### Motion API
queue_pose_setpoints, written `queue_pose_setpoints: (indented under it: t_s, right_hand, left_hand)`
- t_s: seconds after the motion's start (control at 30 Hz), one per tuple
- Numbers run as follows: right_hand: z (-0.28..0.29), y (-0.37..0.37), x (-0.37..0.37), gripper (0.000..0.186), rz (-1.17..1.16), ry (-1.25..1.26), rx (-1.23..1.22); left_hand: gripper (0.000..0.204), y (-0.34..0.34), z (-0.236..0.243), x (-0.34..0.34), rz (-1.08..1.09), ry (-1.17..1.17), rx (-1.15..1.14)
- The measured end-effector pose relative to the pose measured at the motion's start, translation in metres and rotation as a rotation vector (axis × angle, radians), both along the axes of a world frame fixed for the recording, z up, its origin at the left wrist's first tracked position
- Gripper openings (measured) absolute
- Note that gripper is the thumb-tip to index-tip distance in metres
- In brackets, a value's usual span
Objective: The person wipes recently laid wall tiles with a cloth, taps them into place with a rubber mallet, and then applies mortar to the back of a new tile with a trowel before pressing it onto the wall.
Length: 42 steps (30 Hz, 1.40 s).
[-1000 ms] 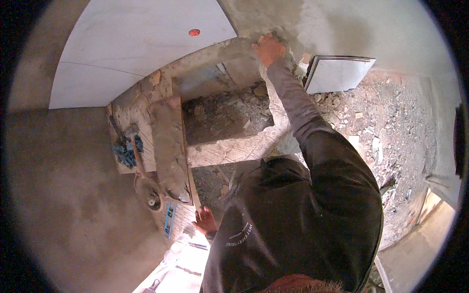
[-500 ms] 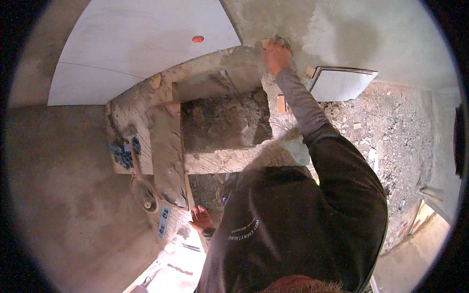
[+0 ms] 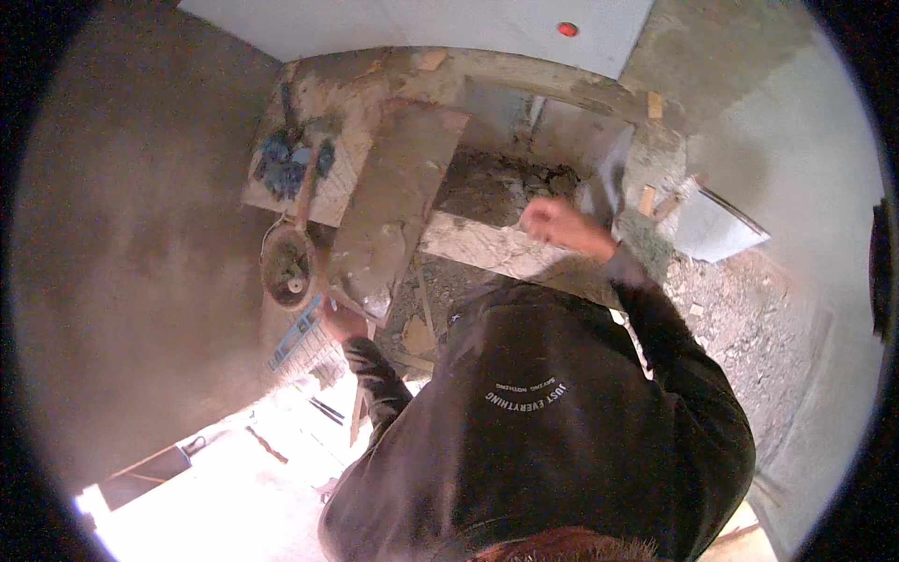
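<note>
My left hand [image 3: 344, 321] is at the near end of a long slab [image 3: 393, 192] coated in grey mortar, by its left corner. Its fingertips are partly hidden there, so I cannot make out a grip. Just left of it rests a long-handled ladle [image 3: 286, 267] with wet mortar in its round bowl. My right hand [image 3: 565, 229] hovers over the rough masonry ledge [image 3: 487, 245], in front of the recess. Its fingers are loosely curled, slightly blurred, and nothing shows in them.
A blue spirit level [image 3: 298, 332] lies below the ladle. Dark blue gloves or rags [image 3: 288, 169] sit at the far left of the masonry. White panel pieces [image 3: 716, 227] lean at the right, beside rubble [image 3: 740, 300]. A large white panel [image 3: 421, 28] covers the back wall.
My right hand has come back from the far wall to above the ledge. My left hand has moved up to the slab's near corner. The whole view has turned and shifted.
</note>
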State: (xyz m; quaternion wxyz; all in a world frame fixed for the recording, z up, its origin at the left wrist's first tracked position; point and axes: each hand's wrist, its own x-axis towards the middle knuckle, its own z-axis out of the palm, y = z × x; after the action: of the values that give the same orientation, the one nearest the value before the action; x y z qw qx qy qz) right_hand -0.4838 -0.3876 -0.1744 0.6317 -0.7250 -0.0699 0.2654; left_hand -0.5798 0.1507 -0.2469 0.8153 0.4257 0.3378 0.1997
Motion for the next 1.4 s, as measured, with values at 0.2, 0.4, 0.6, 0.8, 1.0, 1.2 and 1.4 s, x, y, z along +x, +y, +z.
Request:
queue_pose_setpoints:
  t_s: [0.2, 0.4, 0.6, 0.8, 1.0, 1.2, 1.4]
  right_hand:
    - [-0.014, 0.133, -0.025, 0.024, 0.234, 0.404, 0.180]
    - [-0.027, 0.146, 0.043, 0.030, -0.017, 0.235, 0.127]
    - [-0.073, 0.127, 0.119, 0.029, -0.423, 0.575, 0.730]
    - [-0.082, 0.131, 0.137, 0.024, -0.410, 0.443, 0.765]
    - [-0.047, 0.146, 0.134, 0.008, -0.438, 0.429, 0.716]
    - [-0.018, 0.158, 0.151, 0.012, -0.288, 0.521, 0.773]
    - [-0.019, 0.137, 0.187, 0.017, -0.328, 0.665, 0.816]
  left_hand:
    - [0.053, 0.004, -0.002, 0.006, -0.126, -0.125, -0.106]
    - [0.063, 0.002, 0.018, 0.016, -0.284, -0.304, 0.030]
    - [0.060, -0.003, 0.023, 0.023, -0.248, -0.305, -0.010]
    - [0.064, -0.012, 0.030, 0.018, -0.282, -0.311, 0.021]
    - [0.061, -0.017, 0.092, -0.016, -0.112, -0.442, -0.013]
    - [0.064, -0.012, 0.195, 0.008, -0.013, -0.274, 0.462]
    - [0.050, -0.044, 0.257, 0.086, 0.002, -0.512, 0.971]
